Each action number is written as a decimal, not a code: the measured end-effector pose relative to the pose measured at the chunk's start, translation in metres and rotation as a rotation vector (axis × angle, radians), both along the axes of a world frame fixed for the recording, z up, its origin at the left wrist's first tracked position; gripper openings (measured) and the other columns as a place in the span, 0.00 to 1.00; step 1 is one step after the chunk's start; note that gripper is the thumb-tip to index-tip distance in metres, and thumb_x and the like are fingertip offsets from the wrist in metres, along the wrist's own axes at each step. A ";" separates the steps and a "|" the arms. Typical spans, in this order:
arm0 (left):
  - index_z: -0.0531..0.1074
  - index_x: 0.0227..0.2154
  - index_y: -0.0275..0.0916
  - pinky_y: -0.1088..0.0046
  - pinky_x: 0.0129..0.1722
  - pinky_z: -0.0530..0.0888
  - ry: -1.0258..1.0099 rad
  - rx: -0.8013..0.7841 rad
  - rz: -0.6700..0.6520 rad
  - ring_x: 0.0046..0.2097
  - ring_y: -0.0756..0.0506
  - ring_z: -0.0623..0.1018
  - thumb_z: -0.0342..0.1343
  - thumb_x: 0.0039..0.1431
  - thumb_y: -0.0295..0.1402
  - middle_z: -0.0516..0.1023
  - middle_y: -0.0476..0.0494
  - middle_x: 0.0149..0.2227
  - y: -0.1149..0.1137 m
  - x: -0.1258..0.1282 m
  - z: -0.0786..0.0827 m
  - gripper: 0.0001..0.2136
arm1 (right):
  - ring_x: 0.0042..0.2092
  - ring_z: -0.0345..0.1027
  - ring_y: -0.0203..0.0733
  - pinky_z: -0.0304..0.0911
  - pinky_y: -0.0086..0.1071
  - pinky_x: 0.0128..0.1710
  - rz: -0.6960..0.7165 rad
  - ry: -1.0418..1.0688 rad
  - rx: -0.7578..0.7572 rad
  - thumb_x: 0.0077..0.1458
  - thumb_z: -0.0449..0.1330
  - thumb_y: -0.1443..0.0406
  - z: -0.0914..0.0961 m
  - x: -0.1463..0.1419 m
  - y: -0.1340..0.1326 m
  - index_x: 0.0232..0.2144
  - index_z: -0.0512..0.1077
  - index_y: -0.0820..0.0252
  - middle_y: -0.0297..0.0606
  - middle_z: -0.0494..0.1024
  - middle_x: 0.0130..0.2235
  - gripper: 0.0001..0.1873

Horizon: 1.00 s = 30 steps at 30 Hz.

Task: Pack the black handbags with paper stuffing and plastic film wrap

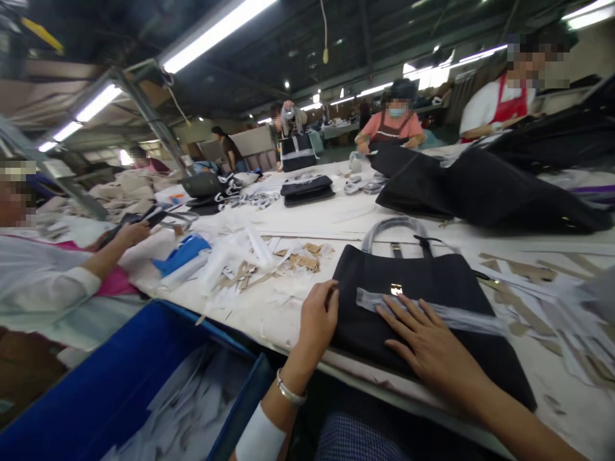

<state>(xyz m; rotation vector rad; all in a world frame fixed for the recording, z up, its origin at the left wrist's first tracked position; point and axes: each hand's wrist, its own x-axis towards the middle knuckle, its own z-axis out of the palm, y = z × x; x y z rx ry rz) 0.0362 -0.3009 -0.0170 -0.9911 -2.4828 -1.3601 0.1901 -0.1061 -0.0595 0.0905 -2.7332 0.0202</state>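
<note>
A black handbag [442, 282] lies on the white worktable in front of me. Its handle [391, 227] is wrapped in clear plastic and points away from me. My left hand [319, 317] has its fingers curled at the bag's left edge, gripping it there; the fingertips are partly hidden. Flat on the bag's front rests my right hand [423, 336], fingers spread. Beneath those fingers, a clear plastic strip [466, 320] runs across the front. Just above the strip sits a small shiny metal clasp [396, 290].
Paper and brown card scraps [307, 256] litter the table [269, 320], with more on the right. A blue bin [96, 378] of white scraps stands at lower left. Black bags [504, 186] are heaped at right; another black bag [307, 190] lies beyond. Several co-workers surround the table.
</note>
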 end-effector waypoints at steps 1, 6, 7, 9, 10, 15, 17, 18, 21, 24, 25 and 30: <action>0.75 0.42 0.38 0.66 0.45 0.76 -0.097 0.009 0.072 0.41 0.44 0.79 0.50 0.65 0.35 0.79 0.40 0.39 -0.015 -0.005 -0.003 0.11 | 0.67 0.49 0.57 0.48 0.58 0.63 0.001 0.016 0.002 0.63 0.51 0.51 -0.003 -0.001 0.000 0.65 0.57 0.50 0.38 0.58 0.67 0.31; 0.75 0.38 0.31 0.74 0.26 0.75 -0.896 0.180 0.131 0.28 0.47 0.79 0.50 0.63 0.50 0.80 0.36 0.33 -0.060 -0.026 -0.011 0.23 | 0.67 0.49 0.58 0.46 0.59 0.63 -0.012 0.071 -0.018 0.62 0.51 0.52 -0.010 -0.004 -0.003 0.64 0.59 0.50 0.39 0.57 0.67 0.30; 0.74 0.42 0.31 0.74 0.28 0.76 -1.023 0.278 0.122 0.31 0.47 0.80 0.52 0.62 0.50 0.81 0.34 0.37 -0.060 -0.028 -0.010 0.23 | 0.67 0.49 0.59 0.46 0.59 0.63 -0.012 0.077 -0.022 0.62 0.51 0.52 -0.010 -0.004 -0.004 0.64 0.59 0.51 0.40 0.58 0.67 0.30; 0.70 0.47 0.32 0.73 0.35 0.78 -1.232 0.513 0.106 0.38 0.45 0.82 0.56 0.61 0.48 0.79 0.31 0.45 -0.053 -0.030 -0.006 0.22 | 0.67 0.50 0.59 0.46 0.59 0.63 -0.012 0.084 -0.019 0.62 0.50 0.52 -0.010 -0.005 -0.004 0.64 0.59 0.51 0.40 0.58 0.67 0.30; 0.69 0.47 0.33 0.71 0.39 0.79 -1.315 0.631 0.110 0.42 0.45 0.82 0.57 0.61 0.46 0.78 0.31 0.47 -0.047 -0.031 -0.005 0.20 | 0.67 0.50 0.59 0.46 0.59 0.63 -0.012 0.086 -0.013 0.62 0.50 0.52 -0.011 -0.005 -0.004 0.64 0.60 0.51 0.40 0.58 0.67 0.30; 0.72 0.38 0.35 0.71 0.46 0.79 -1.216 1.062 0.273 0.43 0.48 0.81 0.55 0.64 0.30 0.79 0.37 0.44 -0.021 -0.037 0.001 0.04 | 0.67 0.50 0.58 0.48 0.58 0.63 -0.016 0.086 0.009 0.62 0.51 0.52 -0.011 -0.005 -0.003 0.64 0.59 0.50 0.39 0.59 0.67 0.30; 0.72 0.37 0.36 0.76 0.47 0.77 -1.088 1.130 0.311 0.44 0.51 0.81 0.54 0.65 0.27 0.79 0.40 0.44 -0.016 -0.041 0.006 0.03 | 0.67 0.50 0.57 0.47 0.58 0.63 -0.015 0.087 -0.003 0.62 0.51 0.52 -0.010 -0.004 -0.003 0.65 0.58 0.50 0.39 0.59 0.67 0.30; 0.72 0.37 0.37 0.77 0.47 0.77 -1.040 1.146 0.318 0.45 0.52 0.80 0.53 0.65 0.28 0.79 0.41 0.45 -0.015 -0.042 0.009 0.03 | 0.67 0.50 0.56 0.47 0.58 0.63 -0.015 0.085 -0.012 0.62 0.51 0.52 -0.009 -0.004 -0.004 0.65 0.58 0.50 0.39 0.58 0.67 0.30; 0.72 0.40 0.40 0.79 0.47 0.76 -0.922 1.177 0.315 0.48 0.52 0.79 0.56 0.64 0.29 0.79 0.45 0.48 -0.007 -0.039 0.025 0.04 | 0.67 0.50 0.56 0.46 0.58 0.64 -0.027 0.070 -0.042 0.63 0.52 0.53 -0.007 -0.003 -0.006 0.65 0.58 0.49 0.39 0.59 0.67 0.30; 0.74 0.39 0.40 0.76 0.48 0.76 -0.795 1.146 0.255 0.47 0.51 0.80 0.61 0.57 0.27 0.81 0.47 0.44 0.011 -0.024 0.039 0.07 | 0.67 0.50 0.56 0.46 0.59 0.64 -0.035 0.057 -0.067 0.63 0.52 0.54 -0.004 -0.003 -0.008 0.65 0.58 0.50 0.40 0.59 0.67 0.29; 0.74 0.38 0.39 0.74 0.49 0.75 -0.732 1.116 0.216 0.46 0.49 0.80 0.63 0.55 0.27 0.81 0.47 0.42 0.018 -0.017 0.042 0.08 | 0.67 0.50 0.56 0.46 0.59 0.64 -0.035 0.057 -0.076 0.63 0.52 0.54 -0.002 -0.003 -0.009 0.65 0.58 0.50 0.40 0.59 0.67 0.29; 0.77 0.38 0.34 0.64 0.56 0.72 -0.357 0.857 0.100 0.49 0.43 0.79 0.66 0.51 0.32 0.82 0.42 0.41 0.047 0.008 0.051 0.12 | 0.67 0.50 0.55 0.47 0.58 0.64 -0.017 0.096 -0.140 0.63 0.54 0.55 0.003 0.000 -0.011 0.64 0.60 0.50 0.40 0.60 0.66 0.28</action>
